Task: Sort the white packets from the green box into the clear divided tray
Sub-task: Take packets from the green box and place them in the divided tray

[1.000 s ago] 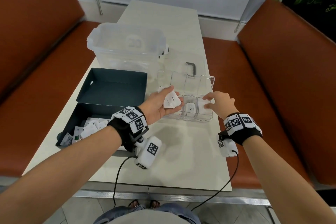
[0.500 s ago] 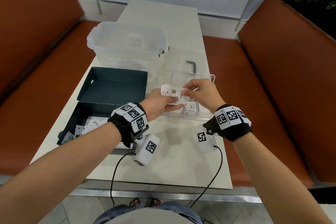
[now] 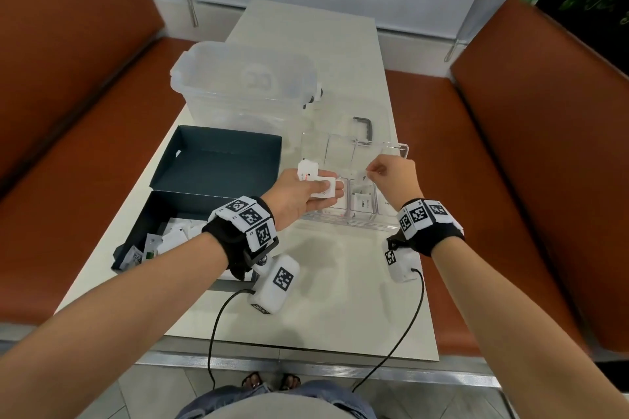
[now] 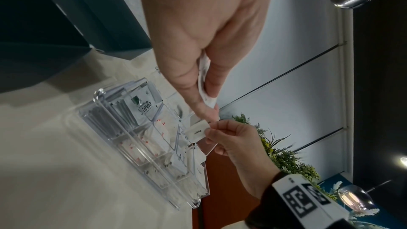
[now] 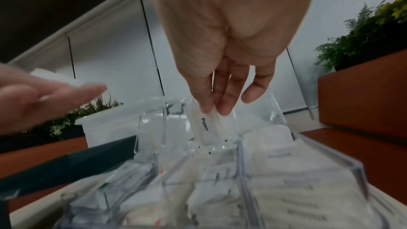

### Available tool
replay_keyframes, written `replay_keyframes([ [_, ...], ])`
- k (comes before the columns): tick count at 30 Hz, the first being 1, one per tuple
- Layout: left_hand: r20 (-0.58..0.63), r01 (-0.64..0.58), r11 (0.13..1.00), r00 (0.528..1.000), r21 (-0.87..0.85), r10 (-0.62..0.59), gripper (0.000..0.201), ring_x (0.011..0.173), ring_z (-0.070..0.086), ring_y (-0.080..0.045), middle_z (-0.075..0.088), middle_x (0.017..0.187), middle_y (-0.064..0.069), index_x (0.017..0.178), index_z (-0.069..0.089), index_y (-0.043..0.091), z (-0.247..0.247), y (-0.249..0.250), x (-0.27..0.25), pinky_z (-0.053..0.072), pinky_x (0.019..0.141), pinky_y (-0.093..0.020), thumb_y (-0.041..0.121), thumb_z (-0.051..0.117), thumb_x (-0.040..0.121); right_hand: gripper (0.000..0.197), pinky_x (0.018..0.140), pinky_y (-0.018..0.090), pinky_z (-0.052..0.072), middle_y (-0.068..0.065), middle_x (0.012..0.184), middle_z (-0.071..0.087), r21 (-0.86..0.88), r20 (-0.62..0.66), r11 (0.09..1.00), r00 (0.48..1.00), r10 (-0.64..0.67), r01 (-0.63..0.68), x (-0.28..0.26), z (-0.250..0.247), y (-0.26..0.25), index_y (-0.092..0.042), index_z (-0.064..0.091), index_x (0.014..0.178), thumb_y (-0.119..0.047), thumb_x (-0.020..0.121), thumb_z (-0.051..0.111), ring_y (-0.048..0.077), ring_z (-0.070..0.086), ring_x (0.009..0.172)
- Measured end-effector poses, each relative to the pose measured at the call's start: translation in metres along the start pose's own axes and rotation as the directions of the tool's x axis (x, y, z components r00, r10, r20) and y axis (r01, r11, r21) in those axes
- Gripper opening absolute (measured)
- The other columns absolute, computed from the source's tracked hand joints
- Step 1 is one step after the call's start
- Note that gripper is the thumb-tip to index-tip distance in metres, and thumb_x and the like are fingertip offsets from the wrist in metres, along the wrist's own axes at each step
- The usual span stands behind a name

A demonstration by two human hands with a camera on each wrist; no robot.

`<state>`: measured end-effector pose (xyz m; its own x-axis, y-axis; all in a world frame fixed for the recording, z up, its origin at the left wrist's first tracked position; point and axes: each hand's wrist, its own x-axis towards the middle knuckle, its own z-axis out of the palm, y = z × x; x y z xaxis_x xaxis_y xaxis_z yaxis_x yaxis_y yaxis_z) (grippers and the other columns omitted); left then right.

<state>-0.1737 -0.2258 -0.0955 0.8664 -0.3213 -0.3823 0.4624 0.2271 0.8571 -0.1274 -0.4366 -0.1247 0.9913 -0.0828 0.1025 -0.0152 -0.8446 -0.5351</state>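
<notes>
My left hand (image 3: 323, 188) grips a small stack of white packets (image 3: 315, 182) beside the left end of the clear divided tray (image 3: 402, 148). My right hand (image 3: 372, 173) pinches one white packet (image 5: 207, 126) with black print by its top edge, hanging it upright over a middle compartment. That packet (image 4: 197, 131) also shows in the left wrist view, just above the tray (image 4: 99, 97). Several packets (image 3: 362, 204) lie in the near compartments. The dark green box (image 3: 156, 207) at the left holds more packets (image 3: 170, 235), partly hidden by my left wrist.
The box's lid (image 3: 221, 160) lies open behind it. A large clear lidded container (image 3: 245, 85) stands at the back of the white table (image 3: 340, 299). Orange bench seats (image 3: 544, 180) flank the table. Wrist camera cables trail over the near edge.
My right hand has drawn one packet from the stack in my left hand and carried it right, over the tray. The left hand stays in place with the other packets.
</notes>
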Motion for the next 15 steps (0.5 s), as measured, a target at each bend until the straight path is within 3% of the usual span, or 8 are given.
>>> replay_keyframes([
  [1, 0.002, 0.000, 1.000, 1.000, -0.002, 0.000, 0.019, 0.103, 0.067, -0.032, 0.067, 0.113, -0.023, 0.111, 0.061, -0.004, -0.001, 0.000, 0.000, 0.057, 0.084, -0.031, -0.007, 0.052, 0.094, 0.009, 0.065, 0.005, 0.040, 0.006, 0.091, 0.070, -0.026, 0.004, 1.000, 1.000, -0.004, 0.004, 0.000, 0.004, 0.002, -0.011, 0.069, 0.089, -0.009, 0.088, 0.060, 0.013, 0.060, 0.077],
  [4, 0.001, 0.004, 1.000, 1.000, -0.010, -0.004, 0.016, 0.102, 0.067, -0.031, 0.067, 0.111, -0.022, 0.106, 0.062, -0.002, -0.004, -0.001, -0.001, 0.057, 0.086, -0.033, -0.007, 0.052, 0.094, 0.014, 0.081, 0.034, 0.052, 0.009, 0.097, 0.067, -0.111, 0.014, 0.994, 1.000, -0.011, 0.013, -0.002, 0.013, 0.005, -0.009, 0.070, 0.091, -0.009, 0.090, 0.056, 0.022, 0.062, 0.084],
  [6, -0.001, 0.005, 1.000, 1.000, -0.015, -0.005, 0.016, 0.102, 0.068, -0.031, 0.067, 0.111, -0.022, 0.104, 0.063, -0.001, -0.007, -0.001, -0.002, 0.056, 0.088, -0.034, -0.006, 0.052, 0.094, 0.015, 0.083, 0.042, 0.051, 0.010, 0.100, 0.064, -0.174, 0.014, 0.985, 1.000, -0.005, 0.008, -0.003, 0.015, 0.005, -0.009, 0.070, 0.093, -0.010, 0.090, 0.055, 0.026, 0.062, 0.087],
  [10, -0.010, 0.005, 1.000, 1.000, -0.029, -0.005, 0.018, 0.101, 0.068, -0.030, 0.068, 0.110, -0.021, 0.109, 0.062, -0.003, -0.010, -0.001, -0.003, 0.057, 0.086, -0.032, -0.007, 0.053, 0.094, 0.012, 0.088, 0.045, 0.047, 0.009, 0.101, 0.059, -0.239, 0.040, 0.971, 0.999, 0.036, -0.026, -0.005, 0.019, 0.003, -0.010, 0.067, 0.093, -0.010, 0.091, 0.056, 0.028, 0.059, 0.090],
  [15, -0.019, 0.016, 0.999, 1.000, -0.032, -0.017, 0.027, 0.103, 0.067, -0.030, 0.066, 0.116, -0.024, 0.121, 0.057, -0.008, -0.012, 0.002, -0.003, 0.058, 0.083, -0.031, -0.006, 0.052, 0.095, 0.011, 0.088, 0.042, 0.041, 0.009, 0.101, 0.057, -0.273, 0.058, 0.960, 0.996, 0.074, -0.055, -0.004, 0.023, 0.002, -0.008, 0.064, 0.094, -0.007, 0.091, 0.053, 0.030, 0.056, 0.092],
])
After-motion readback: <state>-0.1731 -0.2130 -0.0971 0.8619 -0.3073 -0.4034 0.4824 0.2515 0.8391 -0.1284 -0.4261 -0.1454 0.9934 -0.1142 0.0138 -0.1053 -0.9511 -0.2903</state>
